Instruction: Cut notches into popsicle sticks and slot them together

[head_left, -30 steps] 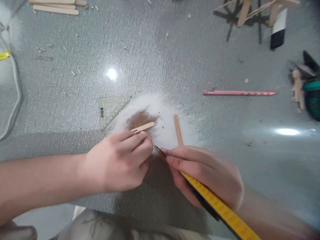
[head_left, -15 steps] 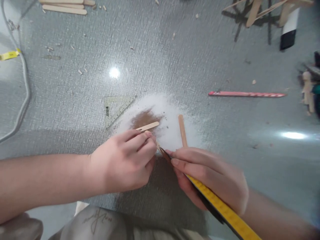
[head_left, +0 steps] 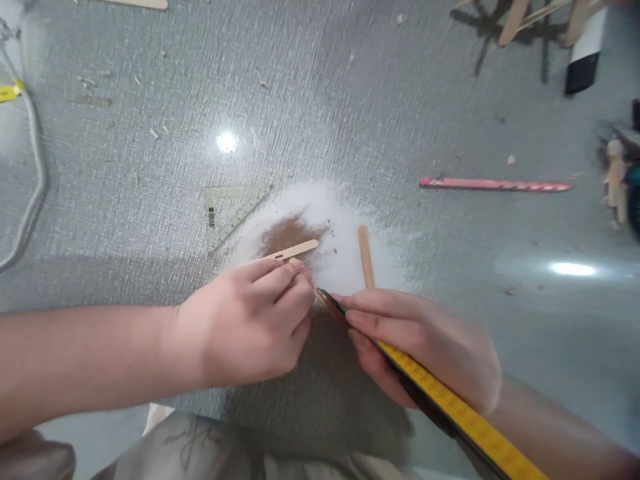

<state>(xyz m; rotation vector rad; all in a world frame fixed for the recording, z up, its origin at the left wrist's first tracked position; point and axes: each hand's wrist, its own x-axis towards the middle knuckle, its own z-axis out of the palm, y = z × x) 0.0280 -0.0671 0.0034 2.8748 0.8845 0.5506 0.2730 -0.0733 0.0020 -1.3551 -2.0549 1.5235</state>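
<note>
My left hand (head_left: 255, 320) is closed on a wooden craft stick (head_left: 303, 247) with a small dark slot in it. A short pale wooden end (head_left: 319, 295) also shows at these fingers; whether it belongs to another stick is hidden. In my right hand (head_left: 415, 327) is a yellow-handled cutter knife (head_left: 450, 407), its dark blade pointing up and left, the tip at the pale end. Another craft stick (head_left: 365, 257) lies just above my right fingers. Under the work spreads a patch of white powder (head_left: 325, 207) with a brown area (head_left: 287, 233).
A clear set square (head_left: 225, 213) lies left of the powder. To the right are a pink pencil (head_left: 495, 185) and some wooden pieces (head_left: 616, 180). A stick structure (head_left: 515, 23) stands at the upper right beside a white-and-black object (head_left: 585, 53). A cable (head_left: 40, 167) runs along the left.
The view has shifted slightly, so the table things sit a little higher. The blade has tilted a little at the pale wooden end. Both hands keep their holds.
</note>
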